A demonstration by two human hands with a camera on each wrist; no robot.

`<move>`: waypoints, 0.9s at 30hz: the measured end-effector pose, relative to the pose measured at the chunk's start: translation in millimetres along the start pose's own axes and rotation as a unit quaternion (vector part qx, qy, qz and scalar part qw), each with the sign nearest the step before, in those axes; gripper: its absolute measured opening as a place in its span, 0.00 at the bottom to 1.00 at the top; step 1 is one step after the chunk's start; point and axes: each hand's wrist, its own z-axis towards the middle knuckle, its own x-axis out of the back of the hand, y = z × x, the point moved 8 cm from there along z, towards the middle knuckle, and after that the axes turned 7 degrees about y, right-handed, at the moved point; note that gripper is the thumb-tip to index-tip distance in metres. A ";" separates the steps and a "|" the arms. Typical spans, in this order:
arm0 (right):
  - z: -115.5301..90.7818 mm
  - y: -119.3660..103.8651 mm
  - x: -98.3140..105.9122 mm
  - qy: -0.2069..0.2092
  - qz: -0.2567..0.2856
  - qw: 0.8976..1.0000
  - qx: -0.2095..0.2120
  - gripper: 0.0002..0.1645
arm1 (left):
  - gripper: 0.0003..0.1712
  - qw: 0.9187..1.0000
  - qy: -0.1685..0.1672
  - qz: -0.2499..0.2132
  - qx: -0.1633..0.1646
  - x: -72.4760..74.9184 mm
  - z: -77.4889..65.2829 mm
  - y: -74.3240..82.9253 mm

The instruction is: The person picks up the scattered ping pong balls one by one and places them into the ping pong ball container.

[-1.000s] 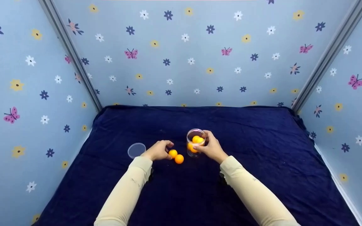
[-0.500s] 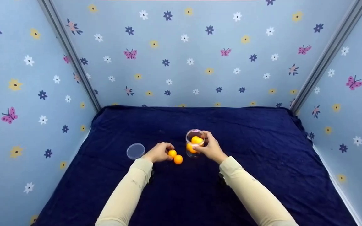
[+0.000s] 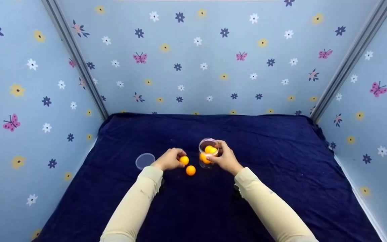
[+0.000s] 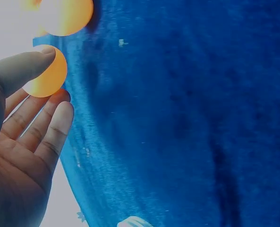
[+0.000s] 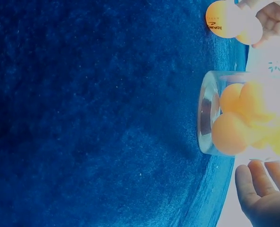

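Lying nearest on the soft dark-blue cloth is one smooth orange ball. Just beyond, the left hand pinches a second ball between thumb and fingertips, lifted off the cloth. Beside it, the right hand curls round one clear, round plastic jar standing upright with several orange balls inside. One clear round lid lies flat to the left.

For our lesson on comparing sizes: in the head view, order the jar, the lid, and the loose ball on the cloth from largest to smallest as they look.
1. Jar, the largest.
2. Lid, a flat disc about as wide as the jar's mouth, so lower overall.
3. Loose ball, clearly the smallest.
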 end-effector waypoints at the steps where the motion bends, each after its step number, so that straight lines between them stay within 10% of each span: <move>1: 0.1 -0.1 0.3 0.001 -0.002 1.000 0.001 0.44 | 0.25 1.000 0.002 0.000 -0.002 1.9 0.9 1.8; 27: -0.9 0.3 0.7 0.000 0.005 1.000 -0.001 0.45 | 0.25 0.999 0.025 -0.025 -0.019 26.3 12.8 37.6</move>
